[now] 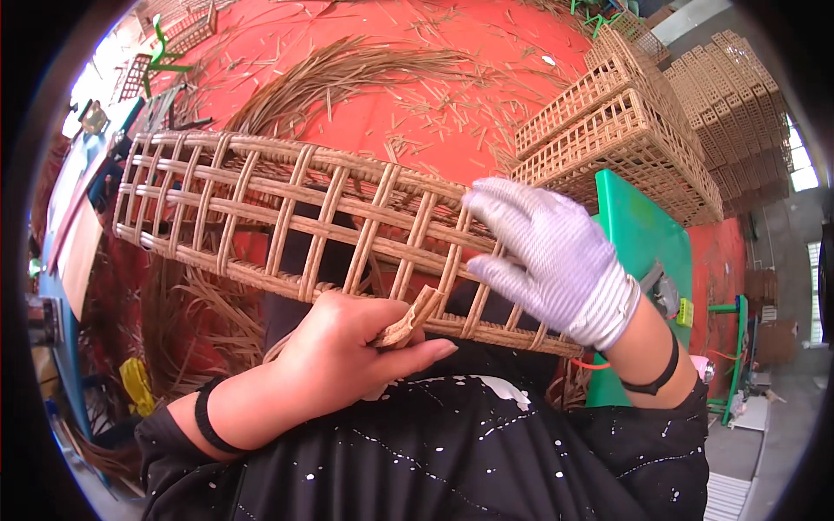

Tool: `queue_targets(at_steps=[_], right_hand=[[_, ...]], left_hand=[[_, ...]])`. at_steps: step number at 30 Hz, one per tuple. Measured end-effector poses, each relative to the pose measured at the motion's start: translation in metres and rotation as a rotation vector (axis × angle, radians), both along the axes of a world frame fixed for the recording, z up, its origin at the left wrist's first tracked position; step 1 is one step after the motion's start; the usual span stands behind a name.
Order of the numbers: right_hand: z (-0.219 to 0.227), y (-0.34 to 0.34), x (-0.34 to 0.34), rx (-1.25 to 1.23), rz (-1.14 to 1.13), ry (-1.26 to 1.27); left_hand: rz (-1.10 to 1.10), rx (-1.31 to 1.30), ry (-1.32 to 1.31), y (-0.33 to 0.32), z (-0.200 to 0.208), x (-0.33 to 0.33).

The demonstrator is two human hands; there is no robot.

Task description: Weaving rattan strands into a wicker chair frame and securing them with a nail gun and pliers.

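A long brown wicker basket [318, 231] with an open grid weave lies across my lap, its braided rims running left to right. My bare left hand [352, 341] is closed at the near rim, with a short, folded strip of dried fibre [413, 319] sticking up between thumb and fingers. Over the right end of the basket rests my right hand [556, 252] in a pale striped glove. Its fingers are stretched out and lie across the lattice and the far rim. The glove hides part of the weave there.
Stacked wicker baskets [621, 130] stand at the far right beside a green plastic stool [643, 226] with small tools on it. A bundle of dried strips [321, 78] and scattered scraps lie on the red floor [417, 22]. A blue-edged table [69, 252] is at left.
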State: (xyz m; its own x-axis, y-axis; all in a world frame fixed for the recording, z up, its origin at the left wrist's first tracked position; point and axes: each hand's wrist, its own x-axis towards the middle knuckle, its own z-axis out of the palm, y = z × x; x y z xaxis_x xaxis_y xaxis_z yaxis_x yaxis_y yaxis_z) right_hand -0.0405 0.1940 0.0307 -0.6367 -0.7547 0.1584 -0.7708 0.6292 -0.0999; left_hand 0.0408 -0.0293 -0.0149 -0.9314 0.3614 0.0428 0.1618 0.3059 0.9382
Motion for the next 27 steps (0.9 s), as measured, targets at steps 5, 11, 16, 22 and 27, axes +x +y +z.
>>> queue_targets(at_steps=[5,11,16,22,27], right_hand=[[0.002,-0.009,0.01,-0.027,-0.009,-0.057],[-0.001,-0.027,0.025,-0.318,0.131,-0.483],[-0.027,-0.022,0.031,-0.52,0.02,-0.468],[-0.031,-0.024,0.038,-0.928,-0.351,-0.922],[-0.031,-0.013,0.04,-0.498,0.021,-0.214]], left_hand=[[-0.01,-0.015,-0.023,-0.001,-0.006,-0.002],[-0.043,-0.091,0.181,-0.001,-0.013,-0.005],[-0.046,-0.106,0.178,0.003,-0.011,-0.001],[-0.113,0.104,-0.052,-0.014,-0.005,0.001],[-0.243,0.176,-0.204,-0.044,-0.011,0.015]])
